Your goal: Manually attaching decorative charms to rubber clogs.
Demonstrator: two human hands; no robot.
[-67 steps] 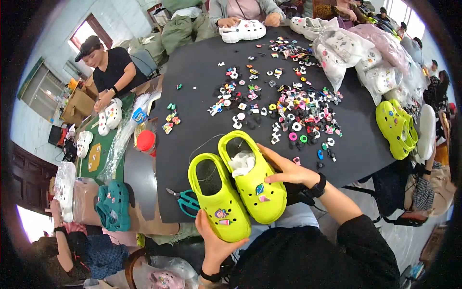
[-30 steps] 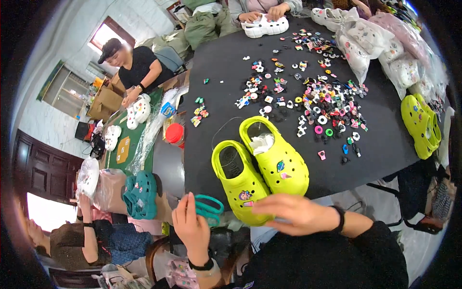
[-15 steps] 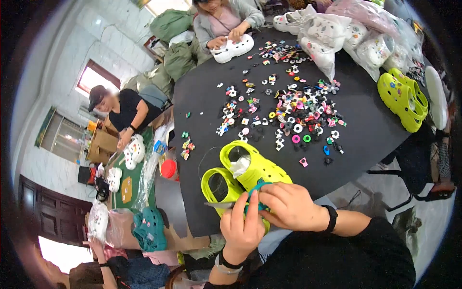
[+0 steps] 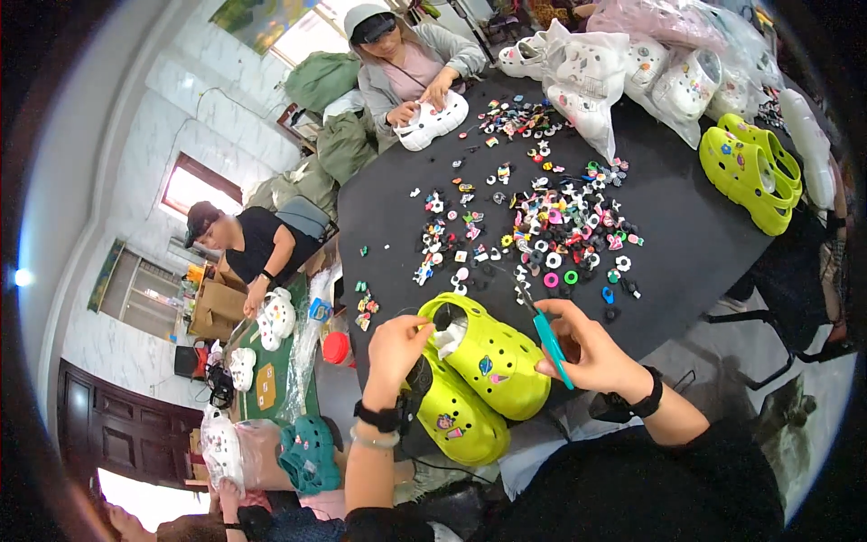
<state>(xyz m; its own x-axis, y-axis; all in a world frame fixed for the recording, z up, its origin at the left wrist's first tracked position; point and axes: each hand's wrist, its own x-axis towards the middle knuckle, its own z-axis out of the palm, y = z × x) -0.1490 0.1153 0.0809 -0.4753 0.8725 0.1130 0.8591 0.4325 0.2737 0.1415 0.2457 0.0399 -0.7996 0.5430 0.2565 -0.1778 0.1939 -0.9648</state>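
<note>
A pair of lime-green clogs (image 4: 492,363) lies at the near edge of the dark table, with small charms on their toes and white stuffing in one opening. My left hand (image 4: 397,348) is closed in a pinch beside the heel of the farther clog; what its fingertips hold is too small to make out. Scissors with teal handles (image 4: 547,336) are in my right hand (image 4: 591,348), to the right of the clogs. Their blades point away from me, toward the charms.
Loose shoe charms (image 4: 564,217) are heaped across the dark table (image 4: 668,244). Another lime-green pair (image 4: 745,176) stands at the right, near bagged white clogs (image 4: 587,72). Across the table a person handles a white clog (image 4: 433,122). A red-lidded jar (image 4: 336,347) and teal clogs (image 4: 310,454) are at left.
My hands have come apart from over the clogs. The scissors have swung from pointing left to pointing away in my right hand, while my left has moved to the heel, uncovering the toe charms.
</note>
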